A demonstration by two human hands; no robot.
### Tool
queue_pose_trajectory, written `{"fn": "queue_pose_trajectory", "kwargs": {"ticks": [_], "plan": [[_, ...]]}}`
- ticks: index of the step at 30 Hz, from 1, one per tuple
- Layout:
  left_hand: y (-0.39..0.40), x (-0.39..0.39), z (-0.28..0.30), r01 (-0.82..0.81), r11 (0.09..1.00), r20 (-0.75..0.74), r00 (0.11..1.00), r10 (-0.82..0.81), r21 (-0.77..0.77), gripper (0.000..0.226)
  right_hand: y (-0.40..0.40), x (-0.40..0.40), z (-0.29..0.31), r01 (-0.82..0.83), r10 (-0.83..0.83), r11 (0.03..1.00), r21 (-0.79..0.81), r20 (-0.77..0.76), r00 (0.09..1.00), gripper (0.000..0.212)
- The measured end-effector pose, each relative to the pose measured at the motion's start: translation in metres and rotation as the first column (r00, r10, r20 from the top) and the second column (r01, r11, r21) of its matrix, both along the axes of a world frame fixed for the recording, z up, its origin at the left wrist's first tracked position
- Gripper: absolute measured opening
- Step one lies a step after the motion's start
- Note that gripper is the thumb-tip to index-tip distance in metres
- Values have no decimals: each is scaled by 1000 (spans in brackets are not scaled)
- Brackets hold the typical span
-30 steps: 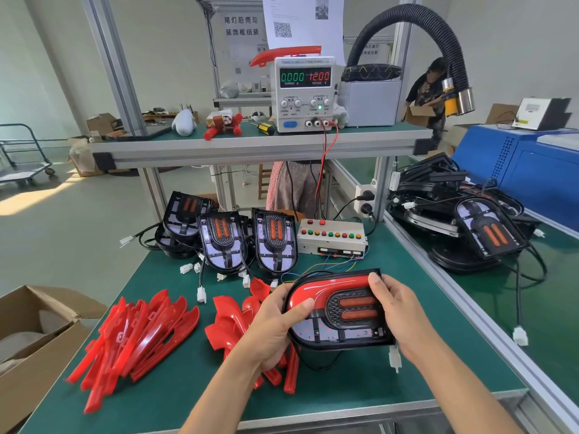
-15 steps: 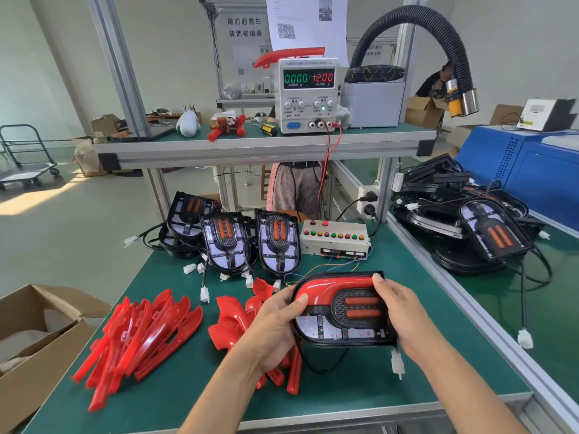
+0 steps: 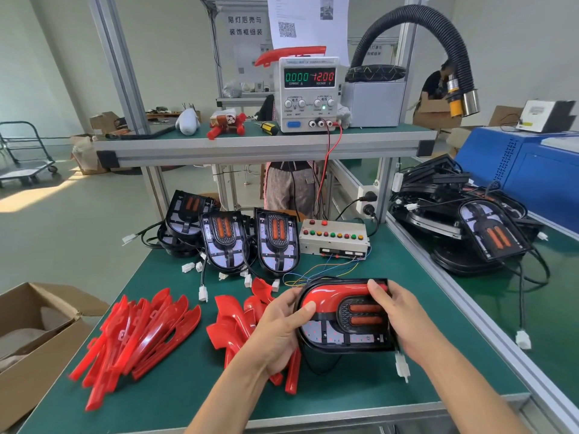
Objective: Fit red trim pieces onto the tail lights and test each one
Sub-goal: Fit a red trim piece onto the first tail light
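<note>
I hold a black tail light [image 3: 344,321] flat above the green bench, a red trim piece [image 3: 332,294] seated along its top edge. My left hand [image 3: 282,330] grips its left end, thumb on the red trim. My right hand [image 3: 404,317] grips its right end, fingers over the top corner. A white connector [image 3: 402,368] dangles below it. Loose red trim pieces lie in two heaps, one at the left [image 3: 138,333] and one behind my left hand [image 3: 238,321]. Three untrimmed tail lights [image 3: 250,242] lean at the back.
A button test box [image 3: 332,239] with coloured wires sits behind the held light. The power supply [image 3: 308,92] on the upper shelf reads 0.000 and 12.00. A stack of tail lights [image 3: 470,220] fills the right bench. A cardboard box [image 3: 28,336] stands at the left.
Both hands keep hold of the tail light; my left thumb has slid along the red trim. The view has shifted slightly.
</note>
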State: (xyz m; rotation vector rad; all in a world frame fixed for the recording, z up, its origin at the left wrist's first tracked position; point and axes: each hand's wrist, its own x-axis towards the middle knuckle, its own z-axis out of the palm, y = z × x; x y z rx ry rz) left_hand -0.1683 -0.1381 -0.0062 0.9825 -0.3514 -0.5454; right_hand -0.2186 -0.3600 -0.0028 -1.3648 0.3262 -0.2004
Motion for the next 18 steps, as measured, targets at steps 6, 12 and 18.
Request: {"fn": "queue_pose_trajectory", "kwargs": {"ticks": [6,12,18], "plan": [[-4,-1,4,-33,993,45,999,28,114,43,9,-5,10,109,-84,611,-784,72,994,75],[-4,-6,6,117,987,-19,993,-116,109,39,24,4,42,-206,232,253,-945,-148,961,76],[-4,-7,5,107,989,17,994,-109,104,44,9,18,53,-449,325,111,-887,-395,859,93]]}}
